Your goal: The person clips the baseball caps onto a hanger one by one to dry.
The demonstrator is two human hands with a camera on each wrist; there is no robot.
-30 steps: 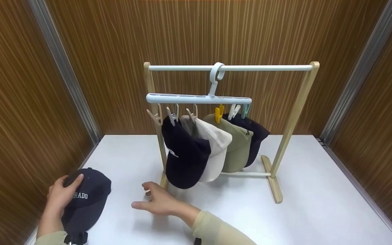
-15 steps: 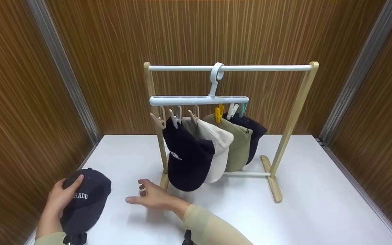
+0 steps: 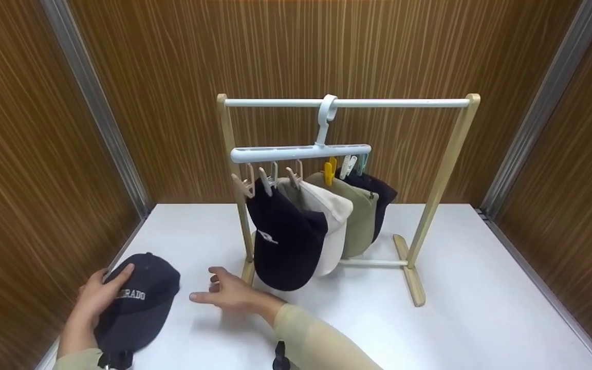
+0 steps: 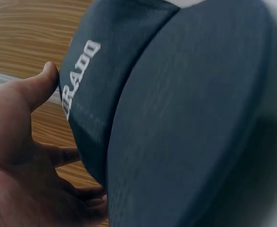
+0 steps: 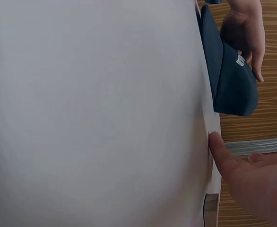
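My left hand (image 3: 93,298) grips a dark navy cap (image 3: 144,321) at the left of the table, thumb on its front beside the white lettering. In the left wrist view the brim (image 4: 186,104) fills much of the picture, and some fingertips are hidden behind the cap. A short gap to the right, my right hand (image 3: 232,294) hovers with fingers extended toward the cap, holding nothing. Behind it, a pale hanger (image 3: 296,153) carries a black cap (image 3: 291,262), a white cap (image 3: 336,246), an olive cap (image 3: 362,221) and another dark cap (image 3: 386,195) on clips.
A wooden rack with a white top rail (image 3: 399,103) stands on the white table (image 3: 481,308); the hanger hooks over that rail. Its wooden feet (image 3: 415,285) sit on the tabletop. Wood-grain panels (image 3: 296,46) enclose the back and sides.
The hanger has swivelled, its left end swinging nearer with the caps. The right hand has shifted a little left. The left hand and its cap have moved slightly right.
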